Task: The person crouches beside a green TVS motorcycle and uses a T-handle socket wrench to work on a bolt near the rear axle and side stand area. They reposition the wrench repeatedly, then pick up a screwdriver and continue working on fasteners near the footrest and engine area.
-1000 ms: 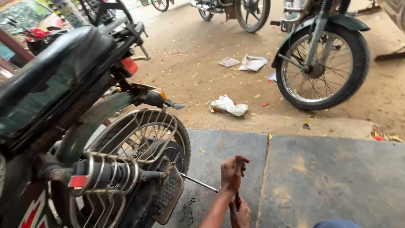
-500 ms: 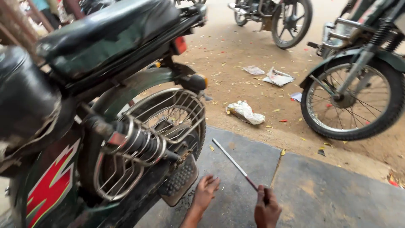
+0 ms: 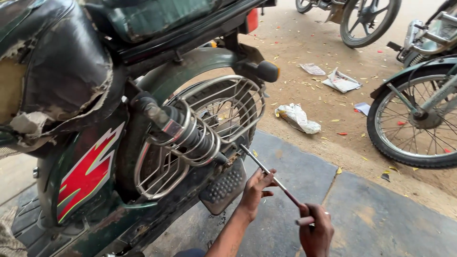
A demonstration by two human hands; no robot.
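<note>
Head | rod (image 3: 266, 172) beside footrest (image 3: 223, 187); right hand (image 3: 315, 232) grips, probably

- The left hand (image 3: 256, 186) reaches forward on a bare, outstretched forearm, palm turned inward, fingers spread and lightly curled, thumb up.
- The right hand (image 3: 315, 232) sits lower and closer to the body, curled into a fist, knuckles up, wrist out of frame.
- The two hands are near each other, not touching.
</note>
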